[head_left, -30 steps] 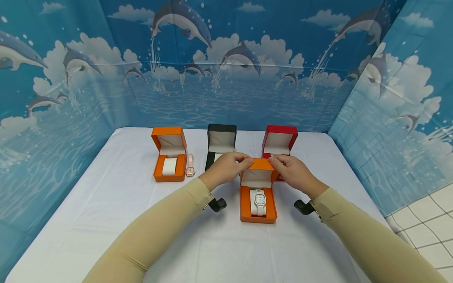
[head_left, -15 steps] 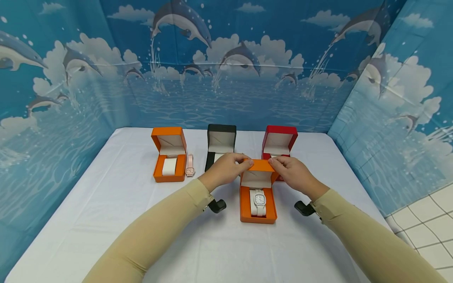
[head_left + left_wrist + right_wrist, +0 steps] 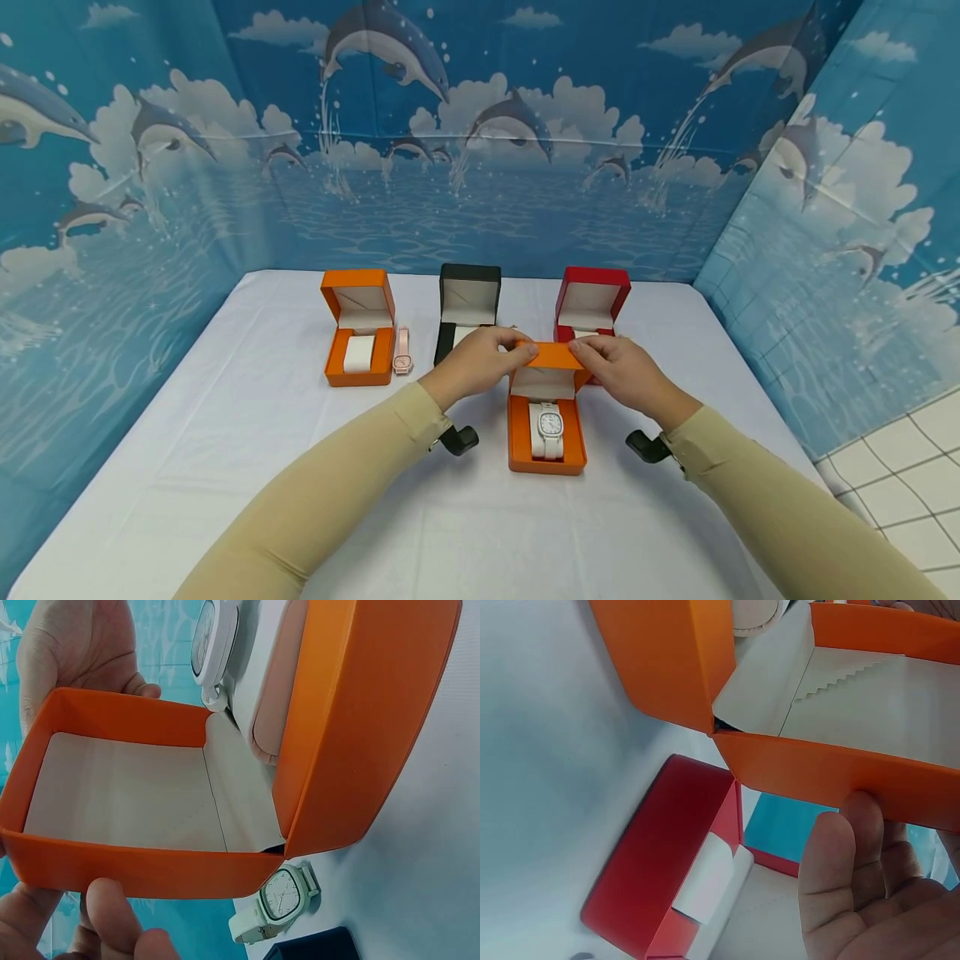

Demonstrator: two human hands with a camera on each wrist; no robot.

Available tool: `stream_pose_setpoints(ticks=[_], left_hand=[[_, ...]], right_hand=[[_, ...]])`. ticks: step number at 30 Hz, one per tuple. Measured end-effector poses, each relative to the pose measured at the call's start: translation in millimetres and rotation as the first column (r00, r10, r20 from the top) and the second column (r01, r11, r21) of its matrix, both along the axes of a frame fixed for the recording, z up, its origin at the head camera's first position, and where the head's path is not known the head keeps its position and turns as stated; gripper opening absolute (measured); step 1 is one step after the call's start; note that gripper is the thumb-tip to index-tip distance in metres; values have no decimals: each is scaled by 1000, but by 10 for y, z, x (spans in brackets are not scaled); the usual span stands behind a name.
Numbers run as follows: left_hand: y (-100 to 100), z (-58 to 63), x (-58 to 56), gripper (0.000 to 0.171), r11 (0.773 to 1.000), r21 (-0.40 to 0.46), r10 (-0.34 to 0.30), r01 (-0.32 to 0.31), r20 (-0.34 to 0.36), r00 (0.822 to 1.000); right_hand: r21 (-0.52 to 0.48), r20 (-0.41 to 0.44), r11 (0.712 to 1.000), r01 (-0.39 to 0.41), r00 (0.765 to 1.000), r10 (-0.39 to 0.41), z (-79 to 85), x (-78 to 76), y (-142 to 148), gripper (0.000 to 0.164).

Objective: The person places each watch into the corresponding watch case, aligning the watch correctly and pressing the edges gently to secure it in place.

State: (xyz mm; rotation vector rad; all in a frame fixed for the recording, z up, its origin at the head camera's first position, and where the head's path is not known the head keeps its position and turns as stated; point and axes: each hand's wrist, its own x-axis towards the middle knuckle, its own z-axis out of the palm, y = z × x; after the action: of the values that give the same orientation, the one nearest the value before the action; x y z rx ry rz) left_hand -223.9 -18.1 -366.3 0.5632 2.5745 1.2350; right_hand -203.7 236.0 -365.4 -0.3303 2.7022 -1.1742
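Note:
An orange watch box [image 3: 547, 467] stands raised-lidded on the white tablecloth, and a white square-faced watch [image 3: 551, 426] is wrapped round its cushion. My left hand [image 3: 480, 358] pinches the left top corner of the box's lid [image 3: 552, 356]. At the right corner, my right hand [image 3: 628, 367] holds the same lid between thumb and fingers. From the left wrist, the lid's pale lining [image 3: 124, 791] and the side of the watch [image 3: 217, 645] show. In the right wrist view, fingertips [image 3: 862, 817] of the right hand touch the lid's outer side.
Behind stand another orange box [image 3: 358, 377], a black box [image 3: 470, 293] and a red box [image 3: 592, 292], all with raised lids. A pink watch [image 3: 402, 358] lies beside the left box. A pale green watch [image 3: 281, 894] lies behind the front box.
The lid of the front orange box has tipped slightly forward and down, with both hands moving along with it. The other boxes and the pink watch stay in place.

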Motion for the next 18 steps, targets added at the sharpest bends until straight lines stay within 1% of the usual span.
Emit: stream_pose_setpoints(ticks=[18], left_hand=[[-18, -12, 34, 39, 1000, 17, -2, 2, 4, 1000]], right_hand=[[51, -40, 999, 2, 999, 0, -15, 39, 17, 56]])
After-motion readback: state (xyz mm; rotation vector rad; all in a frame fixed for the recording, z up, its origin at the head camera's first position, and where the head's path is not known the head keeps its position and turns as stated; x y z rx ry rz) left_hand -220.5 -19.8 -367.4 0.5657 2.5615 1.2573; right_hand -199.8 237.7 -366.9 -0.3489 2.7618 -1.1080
